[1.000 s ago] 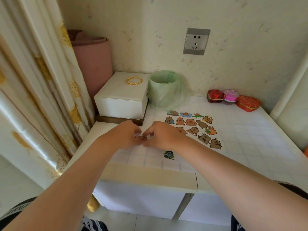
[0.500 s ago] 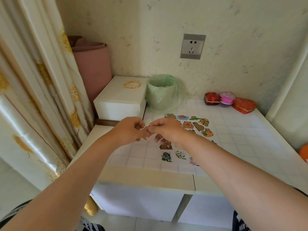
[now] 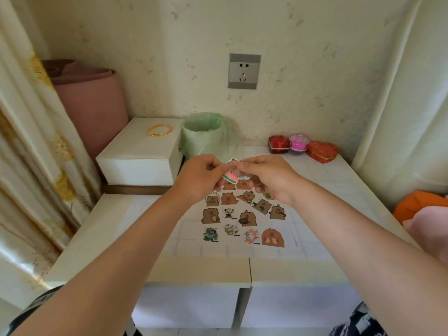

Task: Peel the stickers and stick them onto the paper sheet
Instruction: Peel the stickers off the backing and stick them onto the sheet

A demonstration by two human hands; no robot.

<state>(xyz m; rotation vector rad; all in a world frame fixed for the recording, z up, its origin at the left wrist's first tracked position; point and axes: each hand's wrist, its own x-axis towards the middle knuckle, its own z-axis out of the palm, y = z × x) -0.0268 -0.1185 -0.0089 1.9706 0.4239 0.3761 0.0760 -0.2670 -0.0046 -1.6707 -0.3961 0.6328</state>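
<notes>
Pinching one sticker (image 3: 231,172), left hand (image 3: 198,178) and right hand (image 3: 269,178) hover near the bag-lined bin (image 3: 203,134).

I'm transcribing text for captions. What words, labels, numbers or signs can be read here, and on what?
Nothing here is legible.
Dark captions under several laid-out stickers: too small and blurred.
Gold mark on the red box: blurred.
On the held capybara sticker: no lettering shows.
On the wall socket: no lettering shows.
</notes>
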